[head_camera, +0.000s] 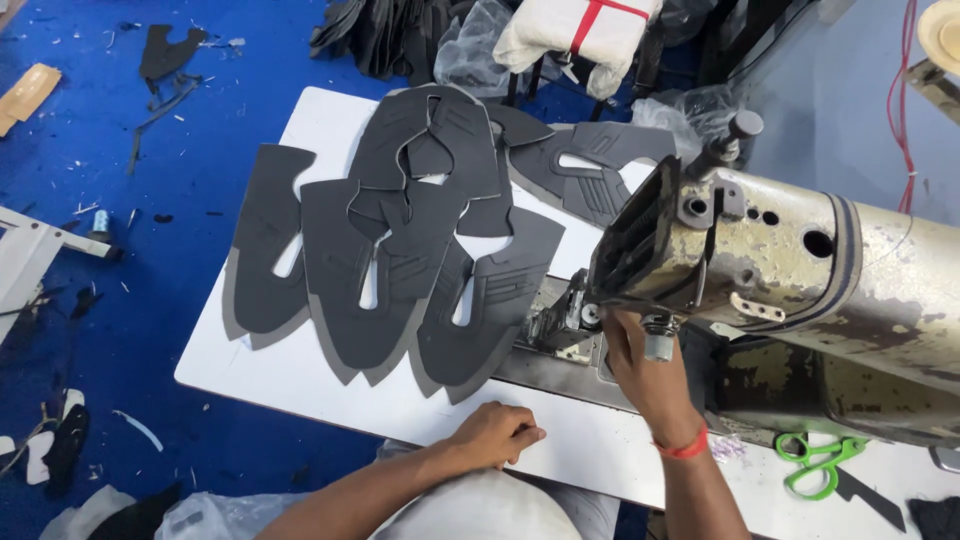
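White table (330, 390): cutouts (400, 260) beyond left hand (495, 432)

Worn cream sewing machine (800, 270) stands on table.

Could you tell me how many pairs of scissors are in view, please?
1: the green-handled scissors lie on the white table beside the right hand, below the sewing machine. Others may be hidden.
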